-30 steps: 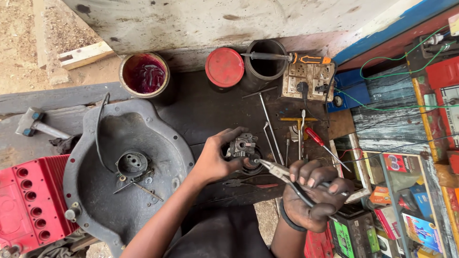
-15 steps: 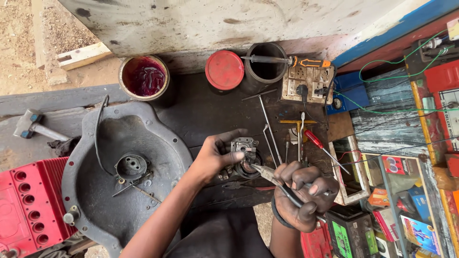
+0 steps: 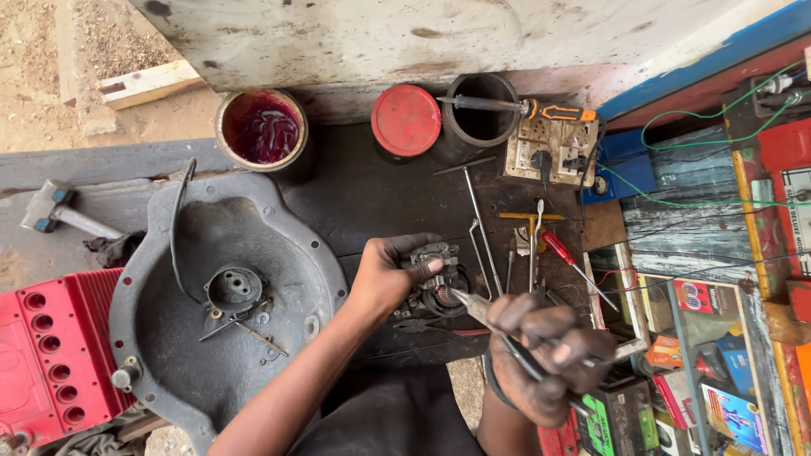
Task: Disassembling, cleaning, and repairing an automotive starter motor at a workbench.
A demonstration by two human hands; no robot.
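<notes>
My left hand [image 3: 390,274] grips a small dark metal engine part [image 3: 435,268] on the black workbench [image 3: 363,198], thumb and fingers wrapped around it. My right hand [image 3: 549,355] holds long-nose pliers [image 3: 486,319] whose tips point up-left and touch the part's lower right side. Both hands are grimy. The part's underside is hidden by my fingers.
A large grey metal housing [image 3: 220,295] lies at left with a red finned block [image 3: 51,355] beside it. At the back stand a tin of red fluid [image 3: 262,131], a red lid [image 3: 407,120] and a dark cup [image 3: 479,110]. Screwdrivers [image 3: 568,257] and rods lie right of the part; boxes fill the right.
The view has shifted slightly; both hands stay on the part. The pliers' tips have moved a little closer in against the part.
</notes>
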